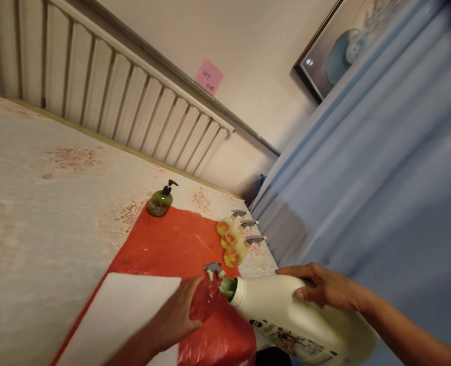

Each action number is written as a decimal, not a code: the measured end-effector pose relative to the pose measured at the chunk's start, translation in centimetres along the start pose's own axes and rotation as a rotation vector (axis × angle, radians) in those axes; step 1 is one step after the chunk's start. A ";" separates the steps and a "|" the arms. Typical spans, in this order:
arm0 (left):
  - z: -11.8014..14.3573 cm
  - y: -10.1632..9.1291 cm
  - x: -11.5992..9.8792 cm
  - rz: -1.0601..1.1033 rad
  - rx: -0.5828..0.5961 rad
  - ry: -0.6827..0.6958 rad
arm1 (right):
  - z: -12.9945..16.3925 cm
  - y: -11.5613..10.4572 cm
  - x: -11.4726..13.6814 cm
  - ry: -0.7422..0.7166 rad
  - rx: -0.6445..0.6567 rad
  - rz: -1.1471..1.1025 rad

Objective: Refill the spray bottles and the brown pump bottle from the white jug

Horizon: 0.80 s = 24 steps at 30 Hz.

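Big white jug, tipped, gripped by right hand; left hand wraps a clear bottle (contents unclear). Three amber-filled spray bottles beyond.

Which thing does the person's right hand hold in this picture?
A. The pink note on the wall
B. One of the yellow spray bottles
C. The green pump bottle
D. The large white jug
D. The right hand grips the large white jug, which is tilted with its open mouth toward a small clear bottle held by the left hand.
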<state>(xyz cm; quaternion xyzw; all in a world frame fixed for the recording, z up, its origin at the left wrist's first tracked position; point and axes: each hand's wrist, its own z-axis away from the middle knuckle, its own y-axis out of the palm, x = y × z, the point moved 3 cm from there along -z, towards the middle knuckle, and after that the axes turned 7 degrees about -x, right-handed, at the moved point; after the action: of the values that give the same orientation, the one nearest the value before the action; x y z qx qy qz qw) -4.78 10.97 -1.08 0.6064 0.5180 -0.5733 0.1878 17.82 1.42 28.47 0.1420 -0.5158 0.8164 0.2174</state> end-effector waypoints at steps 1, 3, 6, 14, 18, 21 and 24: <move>0.0 -0.1 -0.1 0.001 0.002 -0.001 | 0.0 0.0 0.0 0.001 0.002 0.000; 0.0 -0.2 -0.3 0.005 0.004 0.000 | 0.0 0.0 0.1 0.003 0.003 0.003; 0.1 -0.2 -0.3 0.014 -0.002 0.008 | 0.1 0.0 0.4 0.000 0.000 0.013; 0.0 -0.1 -0.2 0.007 0.001 0.009 | 0.2 0.0 0.3 0.012 -0.008 0.022; 0.0 -0.3 -0.6 0.008 0.008 0.001 | 0.1 0.0 0.4 0.010 -0.010 0.020; 0.0 -0.3 -0.6 0.009 0.009 -0.003 | 0.1 0.0 0.5 0.011 -0.010 0.023; -0.1 -0.2 -0.4 0.009 0.006 -0.002 | 0.1 0.1 0.4 0.004 0.005 0.001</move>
<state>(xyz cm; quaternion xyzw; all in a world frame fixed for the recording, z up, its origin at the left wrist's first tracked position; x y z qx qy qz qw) -4.82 10.91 -0.65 0.6088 0.5133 -0.5746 0.1888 17.40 1.41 28.67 0.1407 -0.5134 0.8181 0.2178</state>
